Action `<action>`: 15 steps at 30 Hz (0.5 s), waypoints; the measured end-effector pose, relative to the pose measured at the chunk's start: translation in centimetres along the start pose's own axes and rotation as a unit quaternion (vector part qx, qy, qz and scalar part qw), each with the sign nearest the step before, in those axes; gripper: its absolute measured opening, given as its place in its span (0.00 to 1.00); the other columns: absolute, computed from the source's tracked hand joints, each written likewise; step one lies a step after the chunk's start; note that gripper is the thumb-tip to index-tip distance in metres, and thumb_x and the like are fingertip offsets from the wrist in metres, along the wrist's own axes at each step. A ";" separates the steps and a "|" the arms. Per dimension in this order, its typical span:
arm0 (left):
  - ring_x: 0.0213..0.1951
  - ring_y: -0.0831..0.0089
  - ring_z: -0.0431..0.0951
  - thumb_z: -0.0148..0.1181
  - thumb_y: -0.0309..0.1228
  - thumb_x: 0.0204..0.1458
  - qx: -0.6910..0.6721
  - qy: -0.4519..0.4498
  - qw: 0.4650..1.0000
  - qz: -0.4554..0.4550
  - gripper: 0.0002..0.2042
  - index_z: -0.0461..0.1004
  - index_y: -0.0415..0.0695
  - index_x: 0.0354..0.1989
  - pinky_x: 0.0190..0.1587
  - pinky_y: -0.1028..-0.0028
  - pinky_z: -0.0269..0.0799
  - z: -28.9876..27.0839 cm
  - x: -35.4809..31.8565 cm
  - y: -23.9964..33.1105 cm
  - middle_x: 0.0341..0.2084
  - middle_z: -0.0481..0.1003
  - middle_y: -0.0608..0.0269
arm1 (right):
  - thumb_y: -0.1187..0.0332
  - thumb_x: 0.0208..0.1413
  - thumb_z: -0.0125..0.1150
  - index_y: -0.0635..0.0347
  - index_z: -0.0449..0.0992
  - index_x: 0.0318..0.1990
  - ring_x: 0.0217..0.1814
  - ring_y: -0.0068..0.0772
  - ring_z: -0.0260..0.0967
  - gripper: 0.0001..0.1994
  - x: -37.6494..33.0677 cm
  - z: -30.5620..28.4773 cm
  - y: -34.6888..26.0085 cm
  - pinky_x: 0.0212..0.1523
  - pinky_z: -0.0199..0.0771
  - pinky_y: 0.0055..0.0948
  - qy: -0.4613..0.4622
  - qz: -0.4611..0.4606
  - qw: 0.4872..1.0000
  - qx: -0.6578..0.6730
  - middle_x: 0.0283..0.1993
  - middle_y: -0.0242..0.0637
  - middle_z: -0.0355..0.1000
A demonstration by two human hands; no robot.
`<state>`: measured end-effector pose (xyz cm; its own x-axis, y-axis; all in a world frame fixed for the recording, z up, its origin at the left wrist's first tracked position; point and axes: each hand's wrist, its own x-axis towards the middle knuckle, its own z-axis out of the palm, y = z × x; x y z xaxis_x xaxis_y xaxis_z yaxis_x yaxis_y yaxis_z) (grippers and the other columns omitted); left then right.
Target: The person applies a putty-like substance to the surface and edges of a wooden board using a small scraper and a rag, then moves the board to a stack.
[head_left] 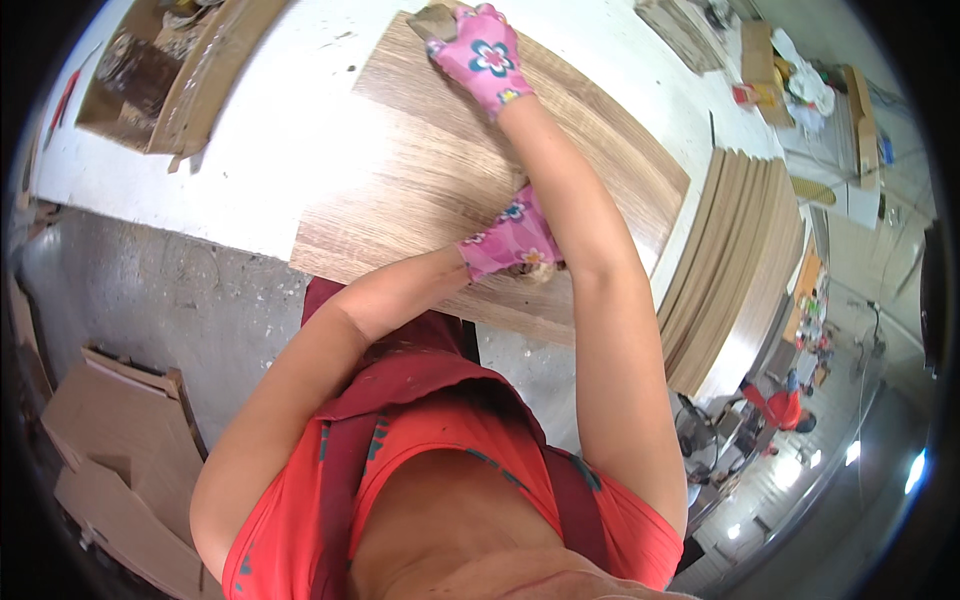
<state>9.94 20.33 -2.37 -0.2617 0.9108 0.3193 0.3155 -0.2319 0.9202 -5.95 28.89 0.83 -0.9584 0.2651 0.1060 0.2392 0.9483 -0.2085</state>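
A wood-grain board point(400, 150) lies on the white table, its near edge reaching past the table's front edge. My right hand point(482, 60), in a pink flowered glove, is at the board's far end, its fingers closed on a small grey-brown pad point(433, 22) against the surface. Nearer to me, my left hand point(510, 238), gloved the same way, rests low on the board beneath my right forearm. That forearm hides its fingers. A crumpled beige thing point(538, 272) shows at the left glove's lower edge; whether the hand grips it is hidden.
A stack of boards point(735, 260) stands to the right. On the white table point(270, 110), an open cardboard box point(200, 85) holds a dark jar at the left. Flattened cardboard point(130, 430) leans at lower left. Another person point(785, 405) in red is far off at the right.
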 end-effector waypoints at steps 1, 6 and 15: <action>0.55 0.54 0.72 0.63 0.34 0.46 0.008 0.011 1.000 -0.002 0.24 0.72 0.43 0.54 0.59 0.63 0.65 0.2 0.2 0.1 0.51 0.74 0.51 | 0.51 0.50 0.60 0.58 0.72 0.56 0.45 0.47 0.72 0.28 -1.6 -0.9 1.7 0.45 0.78 0.36 -0.044 0.034 0.998 -0.001 0.49 0.55 0.71; 0.43 0.58 0.77 0.69 0.36 0.33 0.059 0.091 0.994 0.021 0.22 0.79 0.50 0.43 0.49 0.62 0.72 1.2 0.8 -0.2 0.37 0.78 0.58 | 0.58 0.50 0.59 0.59 0.76 0.53 0.34 0.42 0.76 0.23 -11.6 -7.4 13.2 0.53 0.77 0.34 -0.080 0.147 0.986 -0.016 0.36 0.45 0.77; 0.43 0.61 0.76 0.70 0.32 0.35 0.037 -0.018 0.996 0.081 0.16 0.78 0.47 0.37 0.44 0.65 0.71 3.0 1.7 -2.0 0.37 0.76 0.58 | 0.55 0.51 0.58 0.59 0.79 0.40 0.39 0.46 0.73 0.18 -8.4 -6.0 7.7 0.43 0.76 0.41 -0.079 0.069 0.995 0.006 0.34 0.47 0.75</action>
<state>11.56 23.37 -4.34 -0.1688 0.8754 0.4529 0.4182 -0.3524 0.8372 4.87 35.01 4.20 -0.9295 0.3605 -0.0773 0.3686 0.9025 -0.2228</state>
